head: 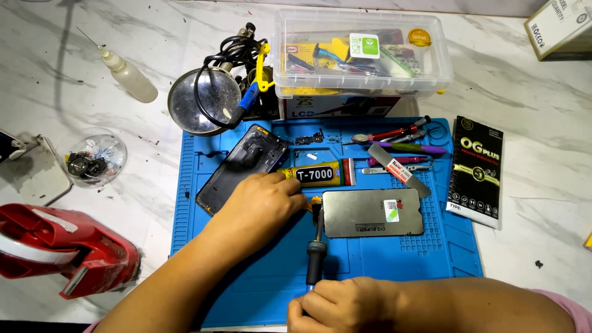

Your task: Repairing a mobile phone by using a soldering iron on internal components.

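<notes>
My right hand (336, 304) grips the blue and black handle of a soldering iron (316, 250), whose tip points up at the left edge of a grey phone screen panel (372, 213) lying face down on the blue work mat (431, 253). My left hand (262, 206) rests on the mat with its fingertips pressed at the panel's orange flex cable, right by the iron's tip. Under the left hand lies a dark phone frame (243, 163). A yellow tube of glue (317, 174) sits just above the fingers.
A clear plastic box of parts (364, 52) stands at the back, beside a round metal stand (203, 102) with black cable. Screwdrivers and tweezers (401, 148) lie on the mat's top right. A black packet (476, 172) lies right, a red tool (61, 250) left, a squeeze bottle (131, 77) far left.
</notes>
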